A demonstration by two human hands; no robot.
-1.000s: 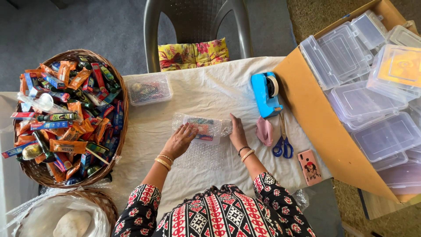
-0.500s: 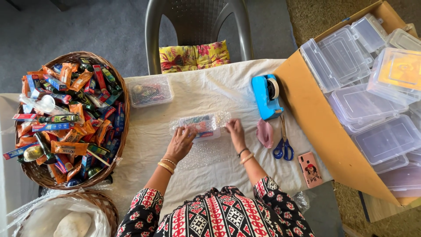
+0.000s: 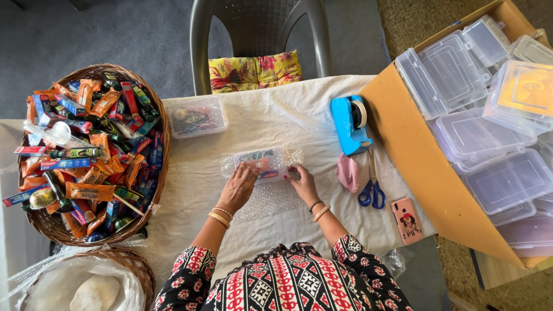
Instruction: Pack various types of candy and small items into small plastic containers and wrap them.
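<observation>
A clear plastic box (image 3: 260,163) filled with colourful small items lies wrapped in a sheet of bubble wrap (image 3: 271,198) at the middle of the white-clothed table (image 3: 276,121). My left hand (image 3: 237,189) presses on the box's near left side, fingers spread over the wrap. My right hand (image 3: 303,183) grips the wrap at the box's right end. The wrap's free part spreads toward me between my wrists.
A wicker basket (image 3: 86,152) of packaged items stands left, a second basket (image 3: 86,282) with bubble wrap below it. Another filled clear box (image 3: 194,117) sits behind. A blue tape dispenser (image 3: 350,124), pink cloth (image 3: 347,171), blue scissors (image 3: 372,187) and phone (image 3: 407,220) lie right; a cardboard carton (image 3: 420,155) holds clear boxes.
Both hands have shifted slightly on the box, folding the bubble wrap tighter over it; my right hand moved in to the box's right end.
</observation>
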